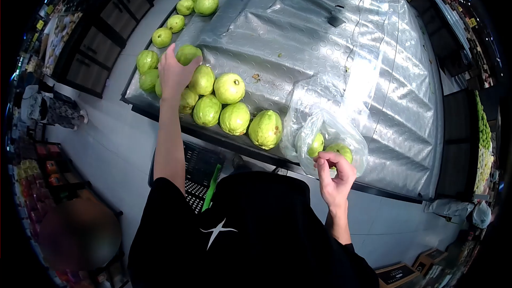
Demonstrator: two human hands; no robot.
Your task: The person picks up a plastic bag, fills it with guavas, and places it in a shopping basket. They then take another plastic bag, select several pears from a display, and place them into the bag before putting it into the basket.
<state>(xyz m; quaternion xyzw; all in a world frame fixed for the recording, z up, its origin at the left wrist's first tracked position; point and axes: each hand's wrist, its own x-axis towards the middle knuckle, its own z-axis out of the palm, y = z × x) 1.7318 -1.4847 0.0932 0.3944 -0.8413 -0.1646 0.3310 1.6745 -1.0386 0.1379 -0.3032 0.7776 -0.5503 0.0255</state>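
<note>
My left hand [173, 72] reaches out over the display shelf and grips a green guava [189, 53] at the left end of the pile. Several more green guavas [229, 88] lie along the shelf's front edge beside it. My right hand [335, 173] pinches the rim of a clear plastic bag [325, 128] resting on the shelf; the bag holds two guavas [341, 151].
The grey dimpled display shelf [330, 48] is covered with clear plastic sheet. A black shopping basket [200, 173] stands on the floor below. Dark shelving [106, 26] stands at the left, more produce [482, 133] at the right edge.
</note>
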